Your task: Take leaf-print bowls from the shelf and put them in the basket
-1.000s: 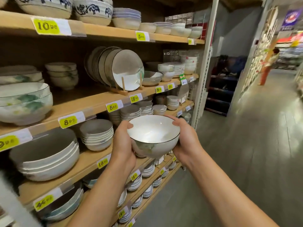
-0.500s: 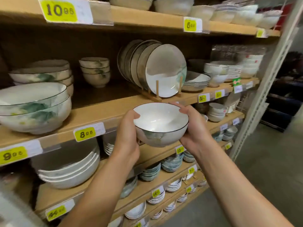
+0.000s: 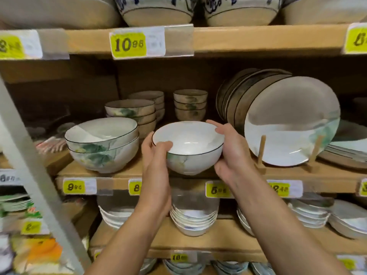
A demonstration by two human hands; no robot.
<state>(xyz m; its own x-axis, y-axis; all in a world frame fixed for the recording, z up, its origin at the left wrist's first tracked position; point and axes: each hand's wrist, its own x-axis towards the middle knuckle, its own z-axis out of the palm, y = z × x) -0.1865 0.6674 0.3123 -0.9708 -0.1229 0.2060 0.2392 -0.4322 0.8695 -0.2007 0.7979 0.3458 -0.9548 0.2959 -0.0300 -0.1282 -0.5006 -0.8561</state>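
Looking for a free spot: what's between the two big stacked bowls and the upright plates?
In the head view: a bowl held by the left hand and right hand, small stacked bowls behind it.

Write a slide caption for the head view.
Left hand and right hand hold a leaf-print bowl before a wooden shelf.

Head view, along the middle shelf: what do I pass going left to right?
Two stacked large leaf-print bowls → left hand → held bowl → right hand → upright plates.
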